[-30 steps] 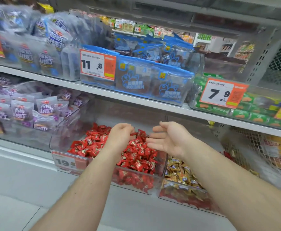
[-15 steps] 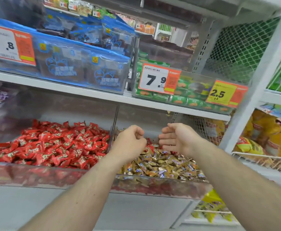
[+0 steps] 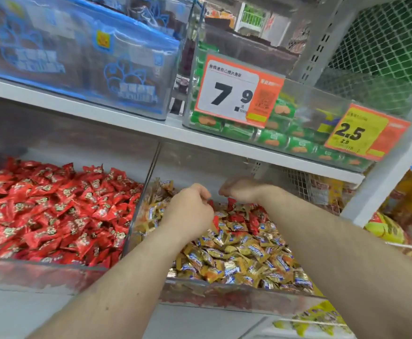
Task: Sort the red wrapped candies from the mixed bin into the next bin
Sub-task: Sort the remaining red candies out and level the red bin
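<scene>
Lying scattered among gold-and-blue wrapped sweets, several red wrapped candies (image 3: 234, 217) are showing toward the back of the mixed bin (image 3: 236, 298), so sorting is judged to be unfinished. Both hands are working over that back patch: the left hand (image 3: 190, 210) is curling its fingers, with a sliver of red wrapper peeking out beside them, though whether it is truly pinching a candy cannot be told; the right hand (image 3: 245, 189) is blurred, fingers bent downward just above a red piece, grasp likewise not readable. The neighbouring bin (image 3: 41, 270) to the left, separated by a clear divider (image 3: 148, 177), is sitting heaped with red candies only, which suggests it is the destination and is already holding plenty. Remaining work, as judged: picking out the red strays visible near the hands, plus any buried under the gold layer, which the view is not revealing. Above, the white shelf (image 3: 136, 123) is carrying blue packets, green biscuit packs and price tags (image 3: 236, 94).
</scene>
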Demonstrator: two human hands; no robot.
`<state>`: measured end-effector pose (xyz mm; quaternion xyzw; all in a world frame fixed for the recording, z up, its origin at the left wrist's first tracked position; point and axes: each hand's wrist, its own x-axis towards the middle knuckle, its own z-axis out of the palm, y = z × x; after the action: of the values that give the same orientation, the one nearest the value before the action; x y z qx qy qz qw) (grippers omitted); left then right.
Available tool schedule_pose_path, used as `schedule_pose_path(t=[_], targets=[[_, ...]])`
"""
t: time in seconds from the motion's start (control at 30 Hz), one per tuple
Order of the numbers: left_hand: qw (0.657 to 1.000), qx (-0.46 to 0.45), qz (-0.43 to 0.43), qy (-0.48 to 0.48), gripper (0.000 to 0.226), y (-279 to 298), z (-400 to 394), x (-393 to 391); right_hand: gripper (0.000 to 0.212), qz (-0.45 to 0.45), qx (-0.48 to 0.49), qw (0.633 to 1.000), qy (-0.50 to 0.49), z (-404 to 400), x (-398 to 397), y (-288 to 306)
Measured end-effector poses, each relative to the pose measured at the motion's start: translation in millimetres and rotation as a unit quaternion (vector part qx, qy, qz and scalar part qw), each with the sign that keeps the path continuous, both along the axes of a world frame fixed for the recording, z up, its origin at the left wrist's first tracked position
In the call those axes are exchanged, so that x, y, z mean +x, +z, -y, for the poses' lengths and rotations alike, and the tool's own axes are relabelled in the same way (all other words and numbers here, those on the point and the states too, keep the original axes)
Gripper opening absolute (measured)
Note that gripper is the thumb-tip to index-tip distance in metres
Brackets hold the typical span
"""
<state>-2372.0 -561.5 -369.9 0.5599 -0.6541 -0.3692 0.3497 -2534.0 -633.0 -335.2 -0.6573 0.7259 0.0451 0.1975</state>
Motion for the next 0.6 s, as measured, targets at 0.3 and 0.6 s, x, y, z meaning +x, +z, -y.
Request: schedule_pose_path(t=[0.3, 0.6], targets=[[1.0, -0.011, 0.002, -0.026, 0.021, -2, 3, 1, 0.071, -0.055, 0.17, 0.981, -0.078, -3, -17, -13], [1.0, -0.012, -0.02, -0.003, 0.018, 2, 3, 9, 0.072, 0.104, 0.092, 0.985, -0.099, -14, 3, -9]])
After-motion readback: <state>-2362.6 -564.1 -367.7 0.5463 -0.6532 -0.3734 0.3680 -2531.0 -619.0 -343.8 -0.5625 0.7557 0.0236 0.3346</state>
